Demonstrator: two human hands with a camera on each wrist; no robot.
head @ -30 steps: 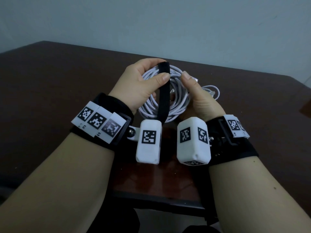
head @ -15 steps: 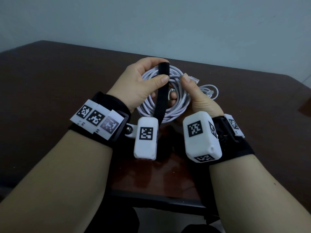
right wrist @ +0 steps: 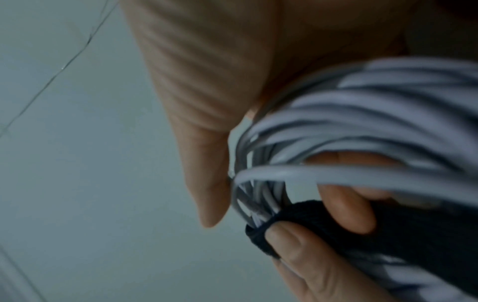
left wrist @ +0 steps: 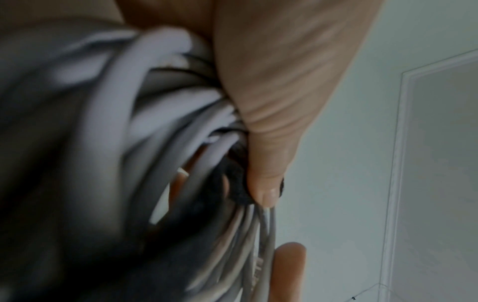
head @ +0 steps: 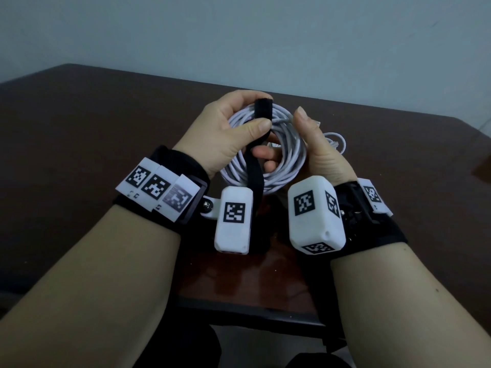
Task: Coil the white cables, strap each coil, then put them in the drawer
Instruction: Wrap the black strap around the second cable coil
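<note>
Head looks down; wrists peer close; all share coil (head: 268,152).

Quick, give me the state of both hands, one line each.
Left hand: grips the coiled white cable, thumb pinning the black fabric strap on it.
Right hand: grips the coil's other side.

I can't see the black strap's (head: 254,179) lower end behind the wrist camera (head: 233,224); coil (left wrist: 108,130) blurred, possibly motion.
</note>
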